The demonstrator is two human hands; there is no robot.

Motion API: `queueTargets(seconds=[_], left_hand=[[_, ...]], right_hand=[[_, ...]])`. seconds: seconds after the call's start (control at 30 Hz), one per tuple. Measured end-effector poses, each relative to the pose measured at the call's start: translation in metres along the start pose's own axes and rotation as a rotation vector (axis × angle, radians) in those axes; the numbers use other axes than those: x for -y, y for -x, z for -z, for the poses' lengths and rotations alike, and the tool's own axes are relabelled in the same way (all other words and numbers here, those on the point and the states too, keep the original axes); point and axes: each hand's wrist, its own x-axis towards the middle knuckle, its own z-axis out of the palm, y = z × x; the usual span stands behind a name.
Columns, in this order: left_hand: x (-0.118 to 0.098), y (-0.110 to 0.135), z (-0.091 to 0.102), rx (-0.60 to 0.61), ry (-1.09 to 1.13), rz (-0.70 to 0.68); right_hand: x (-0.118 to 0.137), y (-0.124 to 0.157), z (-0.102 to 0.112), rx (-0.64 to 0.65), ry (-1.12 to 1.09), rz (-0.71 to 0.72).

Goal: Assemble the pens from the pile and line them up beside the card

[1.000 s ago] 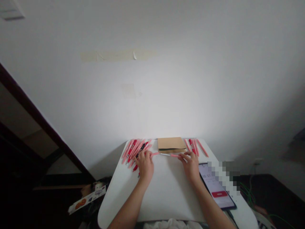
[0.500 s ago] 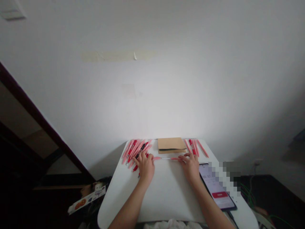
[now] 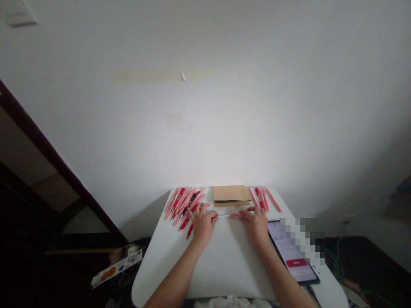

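Note:
Both my hands rest at the far middle of a white table (image 3: 224, 265). My left hand (image 3: 202, 223) is closed on one end of a pink pen (image 3: 228, 215) and my right hand (image 3: 256, 221) pinches the other end. The pen lies level between them, with a thin pale middle part showing. A heap of several pink and red pens (image 3: 183, 203) lies just left of my left hand. A row of several more pink pens (image 3: 265, 198) lies beyond my right hand.
A flat brown cardboard box (image 3: 231, 195) sits at the table's far edge against the white wall. A phone (image 3: 290, 254) with a lit screen lies at the right edge. A printed packet (image 3: 117, 268) lies on the dark floor to the left.
My two hands have drawn closer together, so less of the pen shows between them. My left hand moved right, away from the heap.

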Motion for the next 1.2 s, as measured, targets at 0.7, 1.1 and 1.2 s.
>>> queueTargets(seconds=[0.7,1.1,1.2], left_hand=[[0.0017,0.0024,0.0006,-0.07,-0.05,0.095],[0.0016,0.0016,0.0028,-0.081,-0.061,0.093],[0.0018,0.0016,0.0034,-0.079,-0.053,0.093]], right_hand=[[-0.0089,-0.0029,-0.0062,-0.135,-0.17,-0.027],[-0.0047,-0.0017,-0.0024,-0.094,-0.179,-0.009],[-0.0043,-0.0016,-0.0023,-0.085,-0.183,-0.015]])
